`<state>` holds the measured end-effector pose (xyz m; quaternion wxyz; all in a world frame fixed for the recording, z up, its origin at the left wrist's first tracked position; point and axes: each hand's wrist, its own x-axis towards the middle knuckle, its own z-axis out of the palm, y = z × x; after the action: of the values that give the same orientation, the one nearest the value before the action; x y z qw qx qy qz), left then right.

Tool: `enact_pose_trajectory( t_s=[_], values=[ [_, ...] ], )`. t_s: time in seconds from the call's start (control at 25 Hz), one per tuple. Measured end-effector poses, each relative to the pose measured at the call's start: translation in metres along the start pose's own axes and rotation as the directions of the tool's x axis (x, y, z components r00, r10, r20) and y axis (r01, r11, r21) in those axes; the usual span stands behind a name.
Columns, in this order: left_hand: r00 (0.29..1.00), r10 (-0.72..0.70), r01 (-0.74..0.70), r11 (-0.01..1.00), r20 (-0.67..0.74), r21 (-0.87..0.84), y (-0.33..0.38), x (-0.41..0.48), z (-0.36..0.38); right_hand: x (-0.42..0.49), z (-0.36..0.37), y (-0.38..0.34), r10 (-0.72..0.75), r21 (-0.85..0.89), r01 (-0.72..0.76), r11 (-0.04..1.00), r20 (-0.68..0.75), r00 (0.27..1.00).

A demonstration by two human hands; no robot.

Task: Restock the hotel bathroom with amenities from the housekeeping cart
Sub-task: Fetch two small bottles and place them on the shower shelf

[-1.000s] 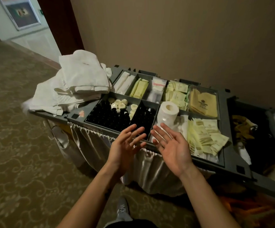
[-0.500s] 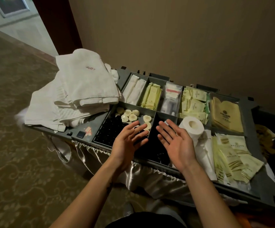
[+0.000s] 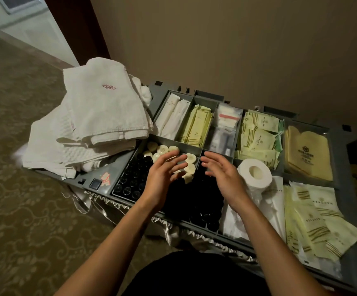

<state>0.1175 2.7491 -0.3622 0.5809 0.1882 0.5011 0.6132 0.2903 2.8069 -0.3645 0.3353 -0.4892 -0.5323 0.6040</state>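
The cart [image 3: 100, 182] stands against a wall [image 3: 216, 50] on patterned carpet [image 3: 23, 210]. Its top is a grey tray divided into compartments.

Hands: the left hand [image 3: 164, 176] is empty, back up, with its fingers spread and loosely bent. The fingertips lie over the soaps [image 3: 162, 149]; contact cannot be confirmed. The right hand [image 3: 224, 176] is also empty, palm turned inward and fingers relaxed. It hovers over the dark middle compartment, just left of the roll [image 3: 254, 175]. The two hands are near each other but apart.

Contents, near row: black-capped bottles [image 3: 130, 182] fill the left compartment, with the round cream soaps at its far end. The white roll stands upright to the right. Striped yellow sachets [image 3: 314, 223] lie at the far right.

Contents, far row, left to right: white packets [image 3: 173, 114], green-yellow boxes [image 3: 196, 127], clear bags [image 3: 226, 124], further yellow packs [image 3: 256, 135] and a bagged yellow mitt [image 3: 308, 154].

Folded white towels [image 3: 100, 116] are stacked on the cart's left end, touching the tray.
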Motion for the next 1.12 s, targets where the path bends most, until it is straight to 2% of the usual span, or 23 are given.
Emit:
enact_pose_trajectory(
  t_s=[0.08, 0.16, 0.24, 0.32, 0.4, 0.44, 0.52, 0.56, 0.64, 0.8, 0.96, 1.12],
  values=[
    [0.999, 0.049, -0.048, 0.990, -0.004, 0.131, -0.003, 0.008, 0.003, 0.009, 0.000, 0.006, 0.001, -0.107, 0.005, 0.994, 0.052, 0.999],
    [0.987, 0.158, -0.159, 0.944, 0.028, 0.288, -0.007, 0.019, 0.002, 0.018, -0.003, 0.011, 0.003, -0.207, 0.019, 0.978, 0.105, 0.994],
    [0.966, 0.237, -0.259, 0.858, 0.106, 0.443, -0.012, 0.026, -0.003, 0.024, -0.007, 0.016, 0.006, -0.365, 0.057, 0.929, 0.169, 0.986],
    [0.947, 0.263, -0.321, 0.734, 0.185, 0.599, -0.016, 0.027, -0.010, 0.025, -0.010, 0.020, 0.003, -0.568, 0.129, 0.813, 0.225, 0.974],
    [0.930, 0.241, -0.367, 0.534, 0.279, 0.762, -0.017, 0.031, -0.016, 0.027, -0.011, 0.024, 0.012, -0.710, 0.183, 0.680, 0.260, 0.966],
    [0.919, 0.205, -0.392, 0.371, 0.338, 0.842, -0.017, 0.033, -0.020, 0.030, -0.011, 0.025, 0.016, -0.740, 0.193, 0.644, 0.265, 0.964],
    [0.899, 0.082, -0.431, -0.002, 0.430, 0.902, -0.018, 0.039, -0.027, 0.033, -0.007, 0.025, 0.029, -0.750, 0.184, 0.636, 0.262, 0.965],
    [0.894, 0.032, -0.440, -0.140, 0.448, 0.887, -0.018, 0.040, -0.031, 0.033, -0.004, 0.025, 0.030, -0.749, 0.179, 0.638, 0.256, 0.966],
    [0.880, 0.019, -0.448, -0.297, 0.474, 0.843, -0.024, 0.039, -0.039, 0.032, 0.002, 0.026, 0.001, -0.748, 0.172, 0.641, 0.225, 0.974],
    [0.848, 0.085, -0.469, -0.341, 0.523, 0.815, -0.033, 0.041, -0.048, 0.034, 0.007, 0.024, -0.022, -0.743, 0.117, 0.659, 0.137, 0.990],
    [0.847, 0.097, -0.470, -0.320, 0.522, 0.822, -0.031, 0.041, -0.048, 0.034, 0.013, 0.021, -0.047, -0.825, 0.107, 0.555, 0.098, 0.994],
    [0.851, 0.107, -0.475, -0.257, 0.513, 0.842, -0.029, 0.040, -0.051, 0.029, 0.013, 0.021, -0.098, -0.828, 0.083, 0.555, 0.034, 0.995]
  ],
)
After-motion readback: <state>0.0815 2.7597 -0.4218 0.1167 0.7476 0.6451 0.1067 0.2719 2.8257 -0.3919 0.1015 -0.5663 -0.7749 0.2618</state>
